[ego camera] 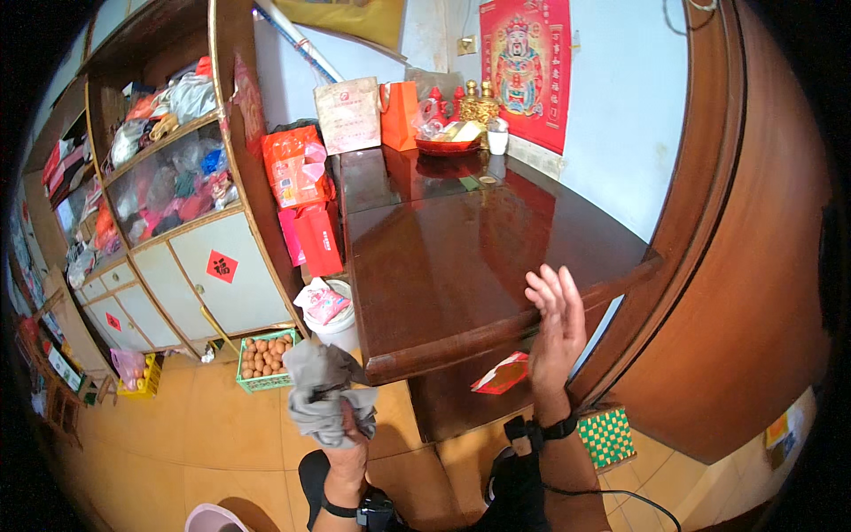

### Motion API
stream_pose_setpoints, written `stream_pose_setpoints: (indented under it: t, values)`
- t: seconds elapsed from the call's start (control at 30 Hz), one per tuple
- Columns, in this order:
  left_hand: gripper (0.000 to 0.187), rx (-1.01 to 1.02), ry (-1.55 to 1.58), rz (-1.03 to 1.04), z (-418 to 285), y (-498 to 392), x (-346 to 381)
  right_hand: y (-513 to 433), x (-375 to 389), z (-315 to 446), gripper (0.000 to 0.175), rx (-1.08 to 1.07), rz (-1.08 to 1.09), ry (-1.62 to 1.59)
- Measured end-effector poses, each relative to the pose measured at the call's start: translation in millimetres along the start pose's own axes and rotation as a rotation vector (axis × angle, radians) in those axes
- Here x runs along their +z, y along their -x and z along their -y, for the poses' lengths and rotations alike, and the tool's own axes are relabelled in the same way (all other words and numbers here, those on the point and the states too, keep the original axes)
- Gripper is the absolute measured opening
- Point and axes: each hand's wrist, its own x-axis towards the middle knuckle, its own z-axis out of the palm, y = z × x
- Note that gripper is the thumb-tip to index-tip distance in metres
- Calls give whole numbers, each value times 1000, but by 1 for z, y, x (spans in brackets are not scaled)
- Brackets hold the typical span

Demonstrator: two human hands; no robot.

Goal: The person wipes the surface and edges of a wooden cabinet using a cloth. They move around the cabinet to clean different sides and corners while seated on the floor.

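A crumpled grey cloth (326,392) is in my left hand (352,425), off the left front corner of a dark glossy wooden table (439,266). The cloth hides most of that hand's fingers. My right hand (557,319) is raised at the table's front right edge, fingers apart and holding nothing; I cannot tell if it touches the edge. Below the tabletop, beside this hand, a red and white paper packet (502,374) lies on a lower dark surface. Both wrists wear black straps, and a cable runs from near the right one.
A red bowl (449,146), a white cup (497,141) and an orange paper bag (399,116) stand at the table's back. Left are a white bucket (338,329), a green crate (266,387) of eggs and cabinets (219,279). A pink basin (216,519) and woven stool (606,435) stand low.
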Motion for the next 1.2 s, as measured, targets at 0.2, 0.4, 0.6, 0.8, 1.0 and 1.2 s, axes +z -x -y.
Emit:
stream_pose_setpoints:
  t: [0.2,0.4,0.6,0.8,1.0,1.2]
  values:
    - [50,412,-1056,652,-48,-71,57,27,-10,17,60,-30,-99,55]
    - [49,481,-899,870,-27,-78,147,28,9,39,70,-192,171,327]
    - [75,372,-796,678,-26,-79,177,-17,13,44,82,-333,346,648]
    - [93,279,-958,511,-48,-73,91,-22,15,35,44,-435,670,1089]
    - [48,306,-1127,512,-23,-73,76,-52,-24,1,29,-457,689,1142]
    - [38,318,-1111,471,-19,-69,79,-147,-188,-19,59,124,432,1500]
